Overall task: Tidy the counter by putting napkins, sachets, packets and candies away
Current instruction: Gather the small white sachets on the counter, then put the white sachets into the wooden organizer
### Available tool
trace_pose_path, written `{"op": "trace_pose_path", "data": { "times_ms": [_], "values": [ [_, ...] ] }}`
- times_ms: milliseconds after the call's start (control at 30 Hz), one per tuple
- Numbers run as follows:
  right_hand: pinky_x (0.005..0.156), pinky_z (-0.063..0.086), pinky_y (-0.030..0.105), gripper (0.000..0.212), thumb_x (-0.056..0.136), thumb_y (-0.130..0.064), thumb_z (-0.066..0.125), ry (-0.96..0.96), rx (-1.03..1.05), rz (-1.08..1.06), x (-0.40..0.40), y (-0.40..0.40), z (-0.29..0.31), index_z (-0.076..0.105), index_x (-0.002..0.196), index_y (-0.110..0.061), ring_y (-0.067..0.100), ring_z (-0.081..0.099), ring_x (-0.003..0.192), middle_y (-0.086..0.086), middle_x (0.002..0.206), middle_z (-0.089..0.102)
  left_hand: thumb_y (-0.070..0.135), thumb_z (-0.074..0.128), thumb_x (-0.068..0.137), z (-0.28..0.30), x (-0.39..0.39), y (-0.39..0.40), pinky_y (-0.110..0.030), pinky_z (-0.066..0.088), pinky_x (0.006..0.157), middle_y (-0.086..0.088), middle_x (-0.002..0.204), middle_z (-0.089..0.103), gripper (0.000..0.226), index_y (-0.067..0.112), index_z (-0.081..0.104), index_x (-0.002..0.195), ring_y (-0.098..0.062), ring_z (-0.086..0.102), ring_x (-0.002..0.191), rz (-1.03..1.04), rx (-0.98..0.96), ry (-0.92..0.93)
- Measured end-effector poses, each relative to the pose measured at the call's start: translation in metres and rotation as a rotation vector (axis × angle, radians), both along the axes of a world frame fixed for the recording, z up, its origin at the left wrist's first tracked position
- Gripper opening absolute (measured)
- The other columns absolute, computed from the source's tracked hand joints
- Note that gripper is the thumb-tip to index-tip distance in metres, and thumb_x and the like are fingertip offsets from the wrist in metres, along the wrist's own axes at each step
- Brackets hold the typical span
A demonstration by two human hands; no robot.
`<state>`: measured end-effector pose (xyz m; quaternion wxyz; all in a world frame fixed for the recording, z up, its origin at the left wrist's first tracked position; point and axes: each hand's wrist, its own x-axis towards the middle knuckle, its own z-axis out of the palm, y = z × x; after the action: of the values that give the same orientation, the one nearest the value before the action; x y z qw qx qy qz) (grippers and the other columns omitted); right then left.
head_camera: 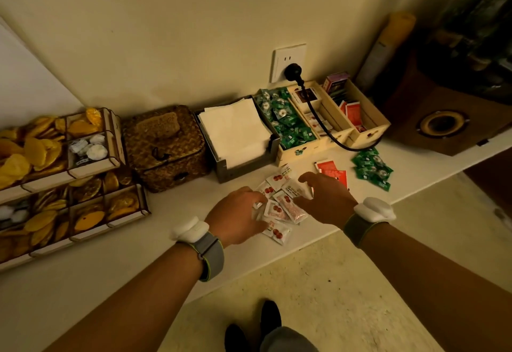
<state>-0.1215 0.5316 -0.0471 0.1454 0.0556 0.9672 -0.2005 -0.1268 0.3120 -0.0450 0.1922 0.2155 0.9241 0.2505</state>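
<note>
A loose heap of white ketchup sachets [279,207] with red tomato prints lies near the front edge of the white counter [116,263]. My left hand [235,213] rests on the heap's left side, fingers curled over some sachets. My right hand [324,199] hovers at the heap's right side, fingers spread and touching the sachets. Red packets [329,168] lie just behind my right hand. Green wrapped candies [372,167] sit in a pile further right. Napkins [235,130] fill a grey holder.
A pale wooden organiser [368,130] at the back holds green candies, sachets and red packets; a black plug cable [318,121] drapes over it. A wicker box [166,144], wooden trays of yellow packets [41,152] and a brown speaker [443,119] stand along the counter.
</note>
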Motion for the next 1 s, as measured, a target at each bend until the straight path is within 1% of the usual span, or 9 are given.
{"op": "trace_pose_path", "data": {
  "times_ms": [67, 167, 233, 367, 500, 567, 733, 867, 1000],
  "values": [
    [0.083, 0.046, 0.032, 0.058, 0.082, -0.047, 0.064, -0.025, -0.017, -0.02, 0.009, -0.002, -0.001, 0.043, 0.132, -0.027, 0.023, 0.055, 0.108, 0.004, 0.128, 0.056, 0.043, 0.072, 0.073, -0.002, 0.005, 0.0, -0.035, 0.05, 0.088, 0.0, 0.12, 0.056, 0.053, 0.028, 0.057, 0.121, -0.022, 0.056, 0.108, -0.059, -0.017, 0.016],
    [0.097, 0.043, 0.039, 0.066, 0.081, -0.05, 0.064, -0.046, -0.008, 0.003, 0.015, -0.005, -0.004, 0.039, 0.137, -0.026, 0.025, 0.049, 0.121, 0.004, 0.137, 0.05, 0.041, 0.071, 0.074, -0.007, 0.009, 0.001, -0.033, 0.049, 0.09, 0.001, 0.127, 0.054, 0.056, 0.027, 0.054, 0.126, -0.021, 0.055, 0.113, -0.119, -0.054, 0.041],
    [0.099, 0.044, 0.041, 0.071, 0.079, -0.053, 0.065, -0.055, 0.0, 0.008, 0.014, -0.009, -0.006, 0.037, 0.138, -0.026, 0.025, 0.048, 0.122, 0.005, 0.138, 0.049, 0.038, 0.07, 0.076, -0.01, 0.01, 0.003, -0.036, 0.049, 0.094, 0.002, 0.13, 0.053, 0.055, 0.026, 0.053, 0.126, -0.021, 0.054, 0.116, -0.16, -0.061, 0.068],
    [0.093, 0.046, 0.039, 0.078, 0.075, -0.055, 0.068, -0.024, 0.029, 0.06, 0.005, -0.015, -0.008, 0.036, 0.139, -0.024, 0.026, 0.053, 0.115, 0.005, 0.131, 0.054, 0.032, 0.064, 0.079, -0.013, 0.011, 0.01, -0.037, 0.049, 0.095, 0.004, 0.132, 0.054, 0.051, 0.028, 0.05, 0.127, -0.021, 0.054, 0.117, -0.27, -0.046, 0.139],
    [0.088, 0.049, 0.037, 0.08, 0.074, -0.053, 0.071, -0.014, 0.066, 0.116, -0.005, -0.017, -0.009, 0.037, 0.139, -0.021, 0.028, 0.057, 0.11, 0.007, 0.126, 0.056, 0.037, 0.06, 0.081, -0.017, 0.009, 0.016, -0.035, 0.047, 0.096, 0.005, 0.135, 0.051, 0.051, 0.029, 0.047, 0.129, -0.02, 0.053, 0.117, -0.334, -0.076, 0.131],
    [0.087, 0.051, 0.038, 0.074, 0.076, -0.047, 0.07, 0.006, 0.078, 0.166, -0.013, -0.014, -0.009, 0.039, 0.137, -0.018, 0.029, 0.058, 0.108, 0.009, 0.125, 0.057, 0.039, 0.059, 0.082, -0.017, 0.004, 0.022, -0.033, 0.045, 0.097, 0.004, 0.136, 0.051, 0.049, 0.03, 0.047, 0.13, -0.019, 0.053, 0.116, -0.323, -0.09, 0.125],
    [0.075, 0.055, 0.036, 0.052, 0.081, -0.032, 0.066, 0.082, 0.132, 0.238, -0.02, -0.017, -0.019, 0.047, 0.127, -0.015, 0.029, 0.061, 0.094, 0.011, 0.114, 0.059, 0.038, 0.058, 0.083, -0.015, -0.004, 0.033, -0.034, 0.045, 0.096, 0.005, 0.135, 0.052, 0.046, 0.032, 0.049, 0.128, -0.019, 0.055, 0.113, -0.304, -0.113, 0.141],
    [0.07, 0.054, 0.034, 0.049, 0.084, -0.037, 0.063, 0.114, 0.121, 0.262, -0.024, -0.019, -0.028, 0.048, 0.125, -0.015, 0.029, 0.063, 0.089, 0.012, 0.11, 0.061, 0.036, 0.058, 0.085, -0.015, -0.007, 0.04, -0.035, 0.042, 0.097, 0.007, 0.137, 0.051, 0.045, 0.033, 0.048, 0.129, -0.018, 0.052, 0.117, -0.324, -0.132, 0.152],
    [0.065, 0.05, 0.031, 0.049, 0.08, -0.033, 0.067, 0.101, 0.116, 0.258, -0.027, -0.02, -0.031, 0.047, 0.121, -0.015, 0.028, 0.063, 0.085, 0.011, 0.104, 0.062, 0.035, 0.056, 0.089, -0.017, -0.007, 0.043, -0.034, 0.042, 0.096, 0.004, 0.134, 0.052, 0.037, 0.027, 0.052, 0.125, -0.019, 0.052, 0.115, -0.325, -0.182, 0.118]
  ]
}}
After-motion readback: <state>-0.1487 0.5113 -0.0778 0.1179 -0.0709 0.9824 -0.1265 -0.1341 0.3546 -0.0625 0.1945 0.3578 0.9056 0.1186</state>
